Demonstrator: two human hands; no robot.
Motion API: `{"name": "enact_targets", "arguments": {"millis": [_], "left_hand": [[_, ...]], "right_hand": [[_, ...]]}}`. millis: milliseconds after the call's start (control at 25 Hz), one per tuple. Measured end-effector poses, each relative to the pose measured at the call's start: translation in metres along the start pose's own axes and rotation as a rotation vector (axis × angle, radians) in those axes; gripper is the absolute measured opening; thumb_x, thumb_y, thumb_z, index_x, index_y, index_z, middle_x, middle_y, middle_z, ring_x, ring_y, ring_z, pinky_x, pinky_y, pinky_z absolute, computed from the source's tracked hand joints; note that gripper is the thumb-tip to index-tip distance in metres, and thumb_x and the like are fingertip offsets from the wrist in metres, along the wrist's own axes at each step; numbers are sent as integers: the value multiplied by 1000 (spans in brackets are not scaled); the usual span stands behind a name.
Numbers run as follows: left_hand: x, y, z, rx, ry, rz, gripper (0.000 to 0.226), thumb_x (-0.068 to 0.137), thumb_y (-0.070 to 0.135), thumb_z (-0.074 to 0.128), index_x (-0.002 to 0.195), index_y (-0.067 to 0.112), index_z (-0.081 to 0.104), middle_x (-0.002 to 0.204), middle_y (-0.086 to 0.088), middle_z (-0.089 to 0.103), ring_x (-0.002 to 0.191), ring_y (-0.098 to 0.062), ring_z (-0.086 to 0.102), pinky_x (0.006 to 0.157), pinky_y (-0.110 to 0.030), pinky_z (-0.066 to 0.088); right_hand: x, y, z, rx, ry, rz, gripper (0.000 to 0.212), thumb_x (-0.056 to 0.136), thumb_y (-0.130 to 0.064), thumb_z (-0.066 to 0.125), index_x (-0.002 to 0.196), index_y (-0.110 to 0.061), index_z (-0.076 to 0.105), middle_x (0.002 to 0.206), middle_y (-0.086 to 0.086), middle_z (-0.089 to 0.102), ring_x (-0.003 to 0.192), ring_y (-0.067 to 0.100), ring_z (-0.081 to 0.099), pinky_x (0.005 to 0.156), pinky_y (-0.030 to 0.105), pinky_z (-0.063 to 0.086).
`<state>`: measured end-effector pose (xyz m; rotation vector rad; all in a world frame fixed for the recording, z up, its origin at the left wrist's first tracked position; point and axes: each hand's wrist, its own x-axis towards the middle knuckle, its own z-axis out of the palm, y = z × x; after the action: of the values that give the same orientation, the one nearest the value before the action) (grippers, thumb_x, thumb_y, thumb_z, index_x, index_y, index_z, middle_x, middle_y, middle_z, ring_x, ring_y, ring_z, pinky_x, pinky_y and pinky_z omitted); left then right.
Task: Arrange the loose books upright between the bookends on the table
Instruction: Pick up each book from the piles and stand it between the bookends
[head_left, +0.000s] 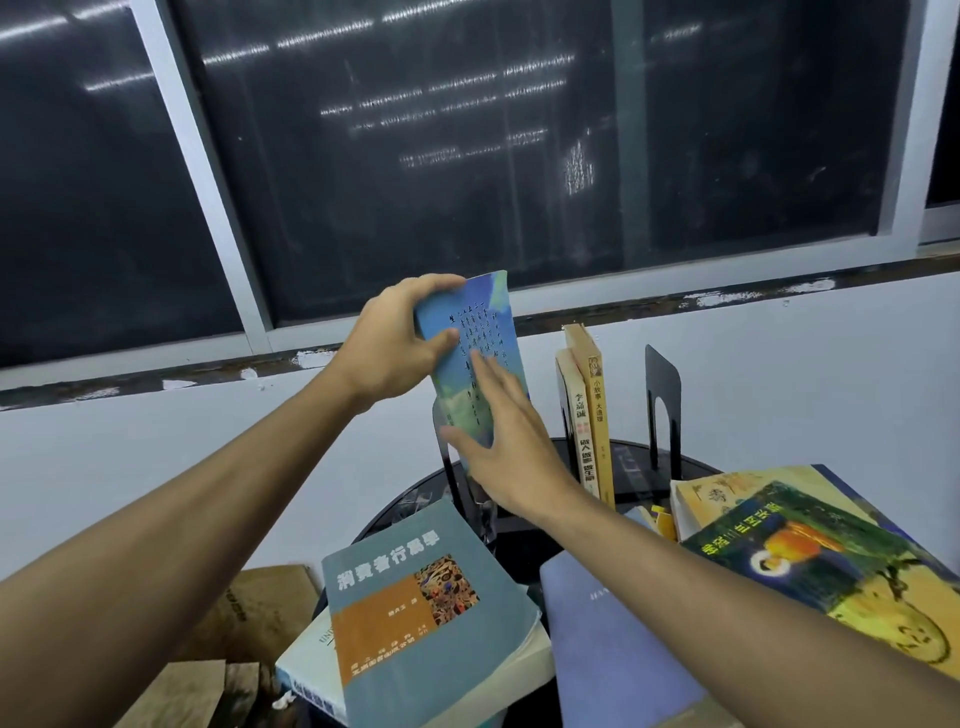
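A blue-green book (480, 332) with handwritten lines on its cover stands nearly upright above the left black bookend (448, 467). My left hand (400, 343) grips its top left corner. My right hand (506, 447) lies flat against the lower cover, fingers spread. Two yellowish books (587, 415) stand upright to the right, leaning slightly. The right black bookend (664, 410) stands apart from them, with a gap between. Loose books lie flat in front: a teal and orange one (426, 623), a pale blue one (608, 649) and a green-yellow one (831, 566).
The books rest on a small round black table (519, 551) against a white wall under a dark window. Cardboard boxes (260, 603) sit on the floor at the lower left. More books are stacked at the right under the green-yellow one.
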<state>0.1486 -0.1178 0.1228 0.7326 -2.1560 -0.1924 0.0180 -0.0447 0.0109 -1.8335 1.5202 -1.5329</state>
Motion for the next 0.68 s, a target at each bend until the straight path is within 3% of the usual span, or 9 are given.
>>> {"name": "enact_targets", "arguments": {"millis": [80,200,360,520,680], "left_hand": [[3,-2,0,-45,-48,-12,41,92,16,73,131,26,62,130,3,60,110,-20,63,82,-39,62],[10,0,-1,-64,-101,-13,40,89,17,77,127,24,66,134,7,58,114,-21,64,83,-35,62],[21,5,-9,-93,-181,-40,53,80,21,84,130,24,66,141,12,53,115,-21,65,80,-28,63],[25,-3,-8,-91,-299,-103,64,75,20,86,134,29,62,150,11,47,108,-25,70,79,-47,62],[20,-25,11,43,-296,-70,67,73,22,87,135,20,62,133,4,63,98,-19,71,81,-35,61]], "right_hand": [[2,4,-4,-8,-36,-4,86,100,-28,66,165,-29,9,171,-12,6,158,9,5,128,42,19],[8,8,-14,-26,-63,-29,85,101,-23,64,164,-28,6,171,-14,3,157,5,1,128,34,13],[25,20,-23,3,-100,-50,85,102,-21,62,164,-32,5,171,-17,2,157,4,2,128,41,18],[40,40,-23,34,-155,-45,86,101,-17,63,164,-32,7,169,-21,5,156,3,6,127,43,23],[44,56,-12,-15,-233,10,89,101,-16,64,164,-33,4,169,-14,13,155,5,14,126,31,21]]}}
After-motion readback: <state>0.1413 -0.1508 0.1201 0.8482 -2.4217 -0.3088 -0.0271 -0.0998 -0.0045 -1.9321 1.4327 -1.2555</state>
